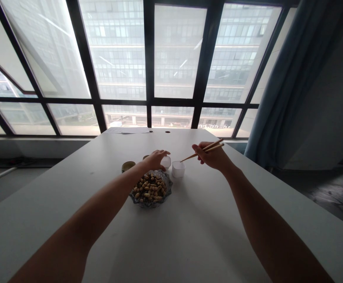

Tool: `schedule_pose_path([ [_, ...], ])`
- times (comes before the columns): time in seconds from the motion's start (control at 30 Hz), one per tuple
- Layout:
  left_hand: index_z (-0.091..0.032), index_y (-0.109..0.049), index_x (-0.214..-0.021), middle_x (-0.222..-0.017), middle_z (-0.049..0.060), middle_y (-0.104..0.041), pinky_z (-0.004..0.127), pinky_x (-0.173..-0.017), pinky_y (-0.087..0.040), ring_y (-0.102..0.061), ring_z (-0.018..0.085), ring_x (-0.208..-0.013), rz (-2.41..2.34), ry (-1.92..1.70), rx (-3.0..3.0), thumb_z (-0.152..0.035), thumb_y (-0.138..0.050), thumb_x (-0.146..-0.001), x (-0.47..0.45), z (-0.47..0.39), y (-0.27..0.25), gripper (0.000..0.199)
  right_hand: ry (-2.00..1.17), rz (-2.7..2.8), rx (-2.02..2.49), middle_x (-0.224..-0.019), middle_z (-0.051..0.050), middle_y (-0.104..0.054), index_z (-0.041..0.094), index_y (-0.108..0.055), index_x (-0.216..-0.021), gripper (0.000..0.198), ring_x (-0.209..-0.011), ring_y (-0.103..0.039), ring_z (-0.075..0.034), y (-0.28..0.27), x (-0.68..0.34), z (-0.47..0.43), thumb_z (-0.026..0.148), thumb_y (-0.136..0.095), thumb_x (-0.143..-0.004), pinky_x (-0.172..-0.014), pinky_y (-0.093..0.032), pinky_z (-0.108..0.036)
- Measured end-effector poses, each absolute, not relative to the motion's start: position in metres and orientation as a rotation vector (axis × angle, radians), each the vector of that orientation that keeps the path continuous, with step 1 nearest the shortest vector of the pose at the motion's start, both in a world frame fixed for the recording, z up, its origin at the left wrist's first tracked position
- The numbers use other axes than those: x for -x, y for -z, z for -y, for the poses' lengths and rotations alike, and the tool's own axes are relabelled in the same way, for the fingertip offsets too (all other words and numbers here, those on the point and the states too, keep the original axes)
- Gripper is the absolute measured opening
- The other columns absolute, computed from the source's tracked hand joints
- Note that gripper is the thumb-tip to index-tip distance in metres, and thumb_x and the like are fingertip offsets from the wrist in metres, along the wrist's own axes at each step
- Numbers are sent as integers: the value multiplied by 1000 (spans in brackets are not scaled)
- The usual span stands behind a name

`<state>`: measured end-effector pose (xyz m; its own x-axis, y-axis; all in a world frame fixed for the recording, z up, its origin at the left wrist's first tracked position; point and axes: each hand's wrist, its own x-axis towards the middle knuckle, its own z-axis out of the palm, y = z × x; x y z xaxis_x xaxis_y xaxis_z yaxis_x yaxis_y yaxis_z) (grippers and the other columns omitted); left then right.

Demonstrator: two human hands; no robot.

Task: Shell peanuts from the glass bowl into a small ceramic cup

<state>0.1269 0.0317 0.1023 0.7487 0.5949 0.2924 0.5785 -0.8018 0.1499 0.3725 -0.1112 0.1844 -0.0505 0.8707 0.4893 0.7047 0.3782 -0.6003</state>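
My left hand [156,159] reaches past the bowl, its thumb and fingers around a small translucent white container [166,162]. Part of this container is hidden by the hand. In my right hand [211,156] is a pair of wooden chopsticks [199,152], with the tips pointing left at the rim of a second small white container [178,169]. Below my left wrist stands a clear, scalloped bowl [150,204] full of unshelled peanuts [150,188]. My left forearm covers some of its left side.
A brownish round cup or tin [128,166] stands left of the bowl; another small round item [145,157] is mostly hidden behind my left hand. Papers [130,130] lie at the far end of the white table [159,243]. Windows rise beyond, with a blue curtain [280,98] at right.
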Motion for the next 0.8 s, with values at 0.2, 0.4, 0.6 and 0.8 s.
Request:
schedule_pose_path([
  [0.2, -20, -45, -142, -135, 14, -56, 45, -104, -45, -52, 31, -125, -803, -457, -3152, -14, -78, -73, -125, -30, -103, 76, -263, 1790, 1365, -56, -5, -67, 17, -60, -67, 49, -45, -64, -14, -184, -373, 111, 60, -58, -91, -42, -49, -22],
  [0.4, -22, -41, -143, -140, 15, -57, 47, -104, -46, -54, 31, -127, -899, -580, -2920, -33, -75, -81, -124, -34, -99, 72, -262, 1796, 1356, -56, -5, -66, 18, -59, -66, 51, -45, -64, -14, -186, -372, 113, 63, -58, -90, -43, -50, -22],
  [0.6, -18, -43, -144, -142, 17, -58, 46, -107, -44, -54, 33, -131, -1056, -418, -2768, -49, -72, -79, -116, -42, -104, 77, -257, 1792, 1361, -56, -5, -66, 18, -59, -66, 52, -45, -64, -15, -186, -370, 114, 65, -57, -90, -42, -50, -22],
  [0.8, -21, -41, -146, -147, 16, -54, 47, -110, -39, -50, 34, -134, -1353, -252, -2758, -54, -70, -76, -84, -56, -114, 84, -287, 1798, 1343, -55, -5, -66, 18, -60, -67, 55, -45, -64, -15, -185, -369, 114, 69, -57, -87, -42, -49, -23],
])
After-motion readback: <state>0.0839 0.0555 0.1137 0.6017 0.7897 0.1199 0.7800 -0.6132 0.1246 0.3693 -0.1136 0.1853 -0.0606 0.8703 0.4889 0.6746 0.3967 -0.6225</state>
